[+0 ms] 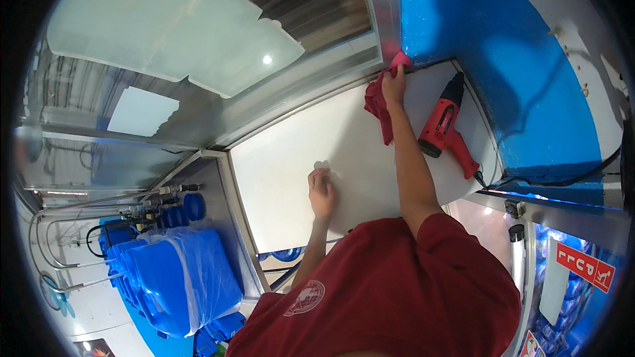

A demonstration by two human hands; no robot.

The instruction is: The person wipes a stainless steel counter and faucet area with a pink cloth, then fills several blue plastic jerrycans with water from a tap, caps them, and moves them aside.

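Note:
My right hand grips a dark red cloth at the far edge of a white tabletop, close to the corner where the window frame meets the blue wall. Part of the cloth is bunched up against the frame, and the rest hangs down beside my wrist. A red and black heat gun lies on the tabletop to the right of my forearm, its nozzle towards the far corner. My left hand hovers over or rests on the middle of the white surface, fingers loosely curled, with nothing seen in it.
Glass panes with peeling film rise along the far side. Blue plastic jugs, partly wrapped in clear plastic, stand at lower left near metal pipes. The heat gun's black cord runs right along the blue wall. A glass door is at lower right.

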